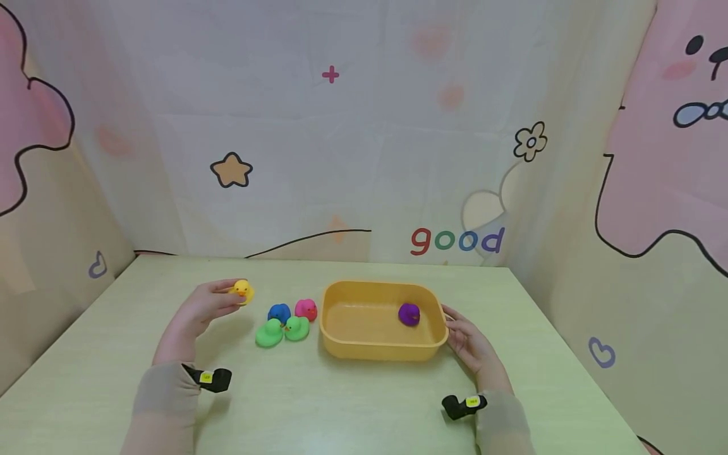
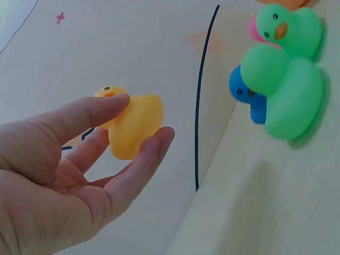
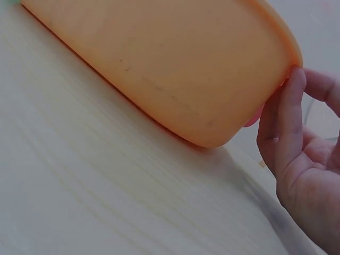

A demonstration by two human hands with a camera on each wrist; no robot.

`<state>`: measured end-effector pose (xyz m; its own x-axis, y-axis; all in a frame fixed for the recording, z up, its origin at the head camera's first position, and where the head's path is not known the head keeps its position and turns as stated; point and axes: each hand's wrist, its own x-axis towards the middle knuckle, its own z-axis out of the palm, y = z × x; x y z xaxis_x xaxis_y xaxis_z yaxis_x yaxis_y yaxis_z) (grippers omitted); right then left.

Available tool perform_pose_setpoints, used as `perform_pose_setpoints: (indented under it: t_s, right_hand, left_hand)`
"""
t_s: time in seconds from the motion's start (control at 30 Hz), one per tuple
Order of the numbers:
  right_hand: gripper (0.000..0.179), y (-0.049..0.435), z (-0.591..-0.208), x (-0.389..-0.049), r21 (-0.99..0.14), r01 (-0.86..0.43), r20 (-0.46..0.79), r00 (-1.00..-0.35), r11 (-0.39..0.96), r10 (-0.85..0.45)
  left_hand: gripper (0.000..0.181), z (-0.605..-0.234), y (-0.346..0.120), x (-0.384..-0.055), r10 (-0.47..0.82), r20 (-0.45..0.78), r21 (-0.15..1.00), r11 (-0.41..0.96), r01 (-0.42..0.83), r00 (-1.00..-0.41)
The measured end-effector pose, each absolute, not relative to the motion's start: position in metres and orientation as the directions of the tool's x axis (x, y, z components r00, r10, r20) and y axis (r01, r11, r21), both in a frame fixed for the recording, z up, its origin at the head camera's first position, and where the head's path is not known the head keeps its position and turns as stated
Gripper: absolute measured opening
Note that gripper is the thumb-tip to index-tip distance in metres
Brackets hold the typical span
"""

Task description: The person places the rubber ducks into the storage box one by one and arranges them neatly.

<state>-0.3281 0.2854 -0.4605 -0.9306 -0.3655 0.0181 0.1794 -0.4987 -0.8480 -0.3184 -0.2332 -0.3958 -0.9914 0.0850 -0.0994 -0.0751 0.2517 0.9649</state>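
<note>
Left fingers: thumb and fingertips pinching duck, gripped, held up over table.
Yellow duck (image 1: 241, 291): in left hand (image 1: 213, 303), left of centre in head view; face toward head camera.
Right fingers: lightly bent, tips touching tub rim; can't tell if pinching it or just resting there.
Right hand (image 1: 469, 338): at tub's right end, lower right of centre.
Tub (image 1: 375, 351): orange-yellow plastic, on table, just right of centre.
Purple duck (image 1: 409, 315): inside tub, toward its right end.
Blue duck (image 1: 279, 312), pink duck (image 1: 306, 309): on table between left hand and tub, back of the group.
Green ducks (image 1: 269, 335): two, in front of those, lower in frame; close bunch of four.
Wrists: black cameras (image 1: 216, 380), yellow labels; light sleeves (image 1: 165, 398) bottom left and bottom right.
Table (image 1: 318, 411): pale, fills lower frame.
Backdrop (image 1: 318, 139): printed cloth; star upper left, "good" right of centre, pink shapes at both edges.
</note>
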Motion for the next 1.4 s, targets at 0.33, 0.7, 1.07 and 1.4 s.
perform_pose_setpoints:
  t_s: [0.33,0.7,1.07,1.4]
  right_hand:
    - [0.04,0.288,-0.47,-0.334,-0.855,0.164,0.014,-0.941,-0.493,-0.337]
    - [0.039,0.285,-0.47,-0.334,-0.867,0.158,-0.002,-0.949,-0.472,-0.314]
    - [0.038,0.288,-0.467,-0.333,-0.854,0.171,-0.014,-0.952,-0.491,-0.306]
    - [0.039,0.285,-0.459,-0.326,-0.865,0.158,0.024,-0.934,-0.475,-0.355]
  left_hand:
    - [0.062,-0.398,-0.207,-0.326,0.063,-0.05,0.987,0.153,-0.04,-0.997]
    - [0.059,-0.405,-0.16,-0.33,0.055,-0.087,0.995,0.061,-0.084,-0.995]
    - [0.061,-0.4,-0.111,-0.343,0.126,-0.105,0.994,0.053,-0.099,-0.986]
    - [0.057,-0.395,-0.062,-0.356,0.172,-0.111,0.993,-0.006,-0.114,-0.979]
